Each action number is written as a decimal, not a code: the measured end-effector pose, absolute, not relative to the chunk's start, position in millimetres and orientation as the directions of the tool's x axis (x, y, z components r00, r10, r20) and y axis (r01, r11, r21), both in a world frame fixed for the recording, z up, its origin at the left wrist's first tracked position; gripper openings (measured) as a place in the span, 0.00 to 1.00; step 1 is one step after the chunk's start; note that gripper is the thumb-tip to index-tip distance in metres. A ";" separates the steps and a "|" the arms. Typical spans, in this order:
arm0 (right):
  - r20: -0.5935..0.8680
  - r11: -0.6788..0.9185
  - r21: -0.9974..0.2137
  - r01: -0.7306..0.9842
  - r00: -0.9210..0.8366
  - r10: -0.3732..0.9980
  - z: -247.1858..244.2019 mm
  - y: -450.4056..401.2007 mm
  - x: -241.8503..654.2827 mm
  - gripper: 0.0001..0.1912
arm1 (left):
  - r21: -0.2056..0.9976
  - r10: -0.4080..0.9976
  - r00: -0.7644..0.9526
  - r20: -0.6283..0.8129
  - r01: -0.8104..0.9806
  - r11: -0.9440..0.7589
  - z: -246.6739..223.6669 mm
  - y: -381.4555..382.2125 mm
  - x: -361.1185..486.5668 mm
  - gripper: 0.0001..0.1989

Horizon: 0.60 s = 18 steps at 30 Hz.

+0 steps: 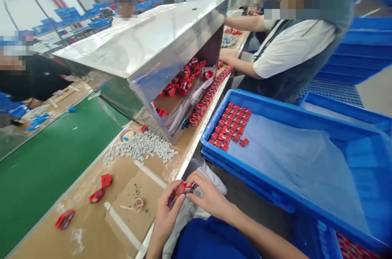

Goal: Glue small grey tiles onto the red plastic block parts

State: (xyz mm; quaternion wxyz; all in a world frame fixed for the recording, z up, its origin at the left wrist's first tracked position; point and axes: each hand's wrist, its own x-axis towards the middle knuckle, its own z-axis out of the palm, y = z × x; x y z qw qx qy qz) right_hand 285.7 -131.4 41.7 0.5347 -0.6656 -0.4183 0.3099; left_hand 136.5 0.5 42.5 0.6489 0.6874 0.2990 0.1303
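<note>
Between the fingertips of my left hand (169, 204) and my right hand (206, 193) is a small red plastic part (184, 188) with a dark grey edge. Both hands pinch it above my lap, just off the table's front edge. On the table to the left lie loose red parts of similar look, one (65, 219) nearer and two touching (97, 195) farther up. A pile of small light grey pieces (143, 144) spreads beyond my hands. Beside a small round cup (138, 204) are dark specks.
A metal hood (171, 42) covers a heap of red parts (183, 81); a row of them (211, 95) lines the table edge. At right, a blue tray (294, 185) holds red parts in rows. A green conveyor belt (61, 132) runs left. Another person (294, 46) sits at the far right.
</note>
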 end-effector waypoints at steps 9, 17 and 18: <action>0.191 -0.266 -0.803 0.532 0.654 0.732 2.8 -55.6 361.5 0.06 | 0.930 0.595 0.752 -0.285 0.366 -0.018 44.2 14.0 106.6 0.27; 0.272 -0.323 -0.741 0.589 0.703 0.657 -6.3 -43.4 334.8 0.16 | 0.886 0.425 0.857 -0.292 0.410 -0.217 49.6 23.4 121.9 0.26; 0.276 -0.338 -0.734 0.589 0.714 0.644 -6.0 -60.1 332.0 0.15 | 0.887 0.407 0.859 -0.309 0.415 -0.201 46.9 24.9 121.8 0.27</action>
